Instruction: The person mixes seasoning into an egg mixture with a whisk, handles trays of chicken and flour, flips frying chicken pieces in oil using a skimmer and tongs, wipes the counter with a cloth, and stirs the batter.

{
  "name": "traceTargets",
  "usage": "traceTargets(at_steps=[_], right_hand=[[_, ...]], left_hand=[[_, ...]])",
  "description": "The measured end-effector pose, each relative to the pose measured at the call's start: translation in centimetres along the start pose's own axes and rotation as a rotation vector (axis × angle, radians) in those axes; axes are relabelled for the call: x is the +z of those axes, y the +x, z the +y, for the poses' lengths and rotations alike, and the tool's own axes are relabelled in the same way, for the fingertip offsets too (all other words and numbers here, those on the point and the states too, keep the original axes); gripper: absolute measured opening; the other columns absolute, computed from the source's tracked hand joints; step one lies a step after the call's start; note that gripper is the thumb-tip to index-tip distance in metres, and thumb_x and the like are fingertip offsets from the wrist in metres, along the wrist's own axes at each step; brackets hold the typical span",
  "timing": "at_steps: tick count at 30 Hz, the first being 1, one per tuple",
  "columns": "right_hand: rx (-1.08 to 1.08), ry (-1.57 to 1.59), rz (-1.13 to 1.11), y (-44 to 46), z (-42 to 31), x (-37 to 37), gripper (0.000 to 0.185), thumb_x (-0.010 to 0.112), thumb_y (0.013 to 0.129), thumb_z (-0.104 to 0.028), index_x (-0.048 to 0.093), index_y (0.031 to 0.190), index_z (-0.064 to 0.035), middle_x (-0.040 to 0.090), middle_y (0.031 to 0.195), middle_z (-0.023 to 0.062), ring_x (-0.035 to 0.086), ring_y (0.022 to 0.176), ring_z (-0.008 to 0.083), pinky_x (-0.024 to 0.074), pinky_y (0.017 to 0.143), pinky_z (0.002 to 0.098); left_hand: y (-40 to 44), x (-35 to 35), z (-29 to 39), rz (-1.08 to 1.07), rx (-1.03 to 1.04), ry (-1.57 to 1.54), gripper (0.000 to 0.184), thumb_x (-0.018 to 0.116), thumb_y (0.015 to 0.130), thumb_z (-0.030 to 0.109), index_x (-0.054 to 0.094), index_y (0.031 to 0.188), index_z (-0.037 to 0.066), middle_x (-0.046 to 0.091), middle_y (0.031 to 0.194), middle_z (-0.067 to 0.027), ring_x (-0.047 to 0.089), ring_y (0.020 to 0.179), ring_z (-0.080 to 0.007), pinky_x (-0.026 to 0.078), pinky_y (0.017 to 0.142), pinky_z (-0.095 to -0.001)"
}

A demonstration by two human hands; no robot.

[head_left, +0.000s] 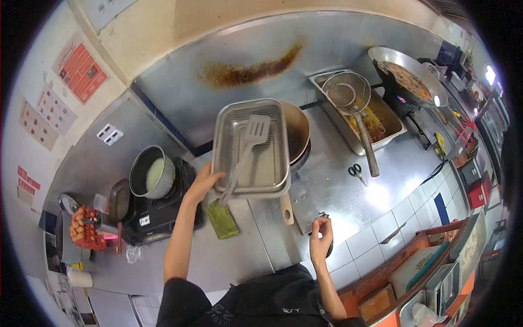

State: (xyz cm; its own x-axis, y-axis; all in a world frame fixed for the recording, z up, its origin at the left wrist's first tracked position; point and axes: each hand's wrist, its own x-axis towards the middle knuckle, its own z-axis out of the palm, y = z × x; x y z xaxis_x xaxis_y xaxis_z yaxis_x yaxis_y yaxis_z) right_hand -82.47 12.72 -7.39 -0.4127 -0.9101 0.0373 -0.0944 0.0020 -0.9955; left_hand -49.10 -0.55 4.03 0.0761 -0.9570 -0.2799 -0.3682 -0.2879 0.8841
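Note:
My left hand grips the left edge of a rectangular metal tray with a wire-mesh basket in it, held above the counter. A slotted spatula lies in the basket, its handle over the near left corner. The tray partly covers a pan, whose pale handle sticks out below. Near the counter's front edge, my right hand is closed around something small and dark, too hidden to name. A green cloth lies below the tray.
A pot of pale liquid stands on the black stove at left, near stacked eggs. Scissors lie on the counter. Behind them, strainers rest over a deep tray; a large wok stands further right.

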Motion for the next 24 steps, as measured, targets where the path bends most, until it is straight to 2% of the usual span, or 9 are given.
traceTargets(at_steps=[9,11,13,14,15,17,20,22,24], right_hand=[[0.096,-0.164,-0.737,-8.8,-0.1,4.8,0.022,0.057,0.093,-0.017,0.060,0.080,0.0006,0.056,0.059,0.0052,0.053,0.054,0.0104,0.0423,0.052,0.0272],[-0.210,-0.393,-0.891,-9.6,1.1,6.7,0.020,0.058,0.091,-0.016,0.061,0.079,-0.0005,0.057,0.059,0.0047,0.053,0.054,0.0111,0.0425,0.051,0.0268],[-0.053,-0.220,-0.624,-9.1,0.3,8.1,0.010,0.059,0.089,-0.007,0.064,0.083,-0.0007,0.059,0.064,0.0035,0.056,0.061,0.0093,0.0450,0.057,0.0263],[-0.421,-0.201,-0.382,-7.2,-1.1,8.4,0.017,0.057,0.092,-0.009,0.061,0.077,-0.0009,0.056,0.060,0.0009,0.053,0.058,0.0079,0.0424,0.055,0.0242],[-0.393,-0.140,-0.028,-5.3,1.0,9.1,0.026,0.055,0.095,-0.015,0.059,0.073,-0.0014,0.054,0.060,0.0002,0.050,0.057,0.0070,0.0398,0.054,0.0241],[-0.094,-0.258,0.008,0.3,-2.8,6.9,0.032,0.052,0.097,-0.029,0.064,0.093,0.0005,0.062,0.080,0.0079,0.055,0.069,0.0118,0.0442,0.061,0.0275],[-0.016,-0.262,-0.087,4.3,-1.8,8.0,0.039,0.046,0.099,-0.036,0.061,0.108,-0.0006,0.060,0.082,0.0060,0.056,0.069,0.0139,0.0467,0.061,0.0281],[0.602,0.165,-0.677,5.3,-1.9,8.5,0.044,0.043,0.100,-0.040,0.054,0.119,-0.0021,0.060,0.087,0.0055,0.056,0.068,0.0154,0.0476,0.060,0.0286],[0.506,0.164,-0.731,5.5,-2.0,8.6,0.045,0.043,0.100,-0.041,0.053,0.121,-0.0021,0.060,0.089,0.0058,0.058,0.069,0.0160,0.0488,0.061,0.0287]], left_hand=[[-28.5,-5.9,-18.0,0.327,-0.160,-0.120,0.046,0.061,0.075,-0.003,0.053,0.120,0.000,0.063,0.106,-0.0070,0.056,0.095,-0.0148,0.045,0.085,-0.0282],[-33.7,-6.6,-23.0,0.350,-0.242,-0.142,0.045,0.061,0.075,-0.002,0.053,0.120,0.000,0.063,0.106,-0.0078,0.057,0.097,-0.0157,0.045,0.085,-0.0290],[-37.6,-6.6,-27.9,0.355,-0.327,-0.174,0.045,0.060,0.075,-0.002,0.054,0.120,-0.001,0.063,0.106,-0.0086,0.057,0.098,-0.0166,0.045,0.086,-0.0298],[-39.2,-6.5,-30.2,0.414,-0.325,-0.128,0.044,0.060,0.076,-0.001,0.054,0.120,-0.001,0.063,0.107,-0.0094,0.058,0.098,-0.0182,0.046,0.086,-0.0311],[-40.4,-6.7,-31.7,0.466,-0.322,-0.078,0.044,0.059,0.076,-0.001,0.054,0.119,-0.001,0.063,0.107,-0.0102,0.058,0.098,-0.0198,0.046,0.086,-0.0324],[-41.4,-7.2,-33.1,0.522,-0.323,-0.136,0.043,0.059,0.077,0.000,0.053,0.120,-0.002,0.062,0.109,-0.0114,0.059,0.099,-0.0210,0.046,0.087,-0.0331],[-42.2,-9.0,-40.2,0.621,-0.314,-0.099,0.046,0.060,0.079,0.002,0.050,0.123,-0.003,0.061,0.114,-0.0139,0.058,0.103,-0.0233,0.044,0.092,-0.0341],[-42.0,-10.3,-41.9,0.667,-0.300,-0.021,0.048,0.060,0.080,0.003,0.049,0.126,-0.004,0.059,0.118,-0.0153,0.057,0.106,-0.0245,0.043,0.094,-0.0345],[-40.3,-12.5,-39.9,0.608,-0.468,-0.083,0.053,0.061,0.084,0.008,0.043,0.132,-0.004,0.053,0.128,-0.0190,0.052,0.116,-0.0273,0.039,0.100,-0.0369]])
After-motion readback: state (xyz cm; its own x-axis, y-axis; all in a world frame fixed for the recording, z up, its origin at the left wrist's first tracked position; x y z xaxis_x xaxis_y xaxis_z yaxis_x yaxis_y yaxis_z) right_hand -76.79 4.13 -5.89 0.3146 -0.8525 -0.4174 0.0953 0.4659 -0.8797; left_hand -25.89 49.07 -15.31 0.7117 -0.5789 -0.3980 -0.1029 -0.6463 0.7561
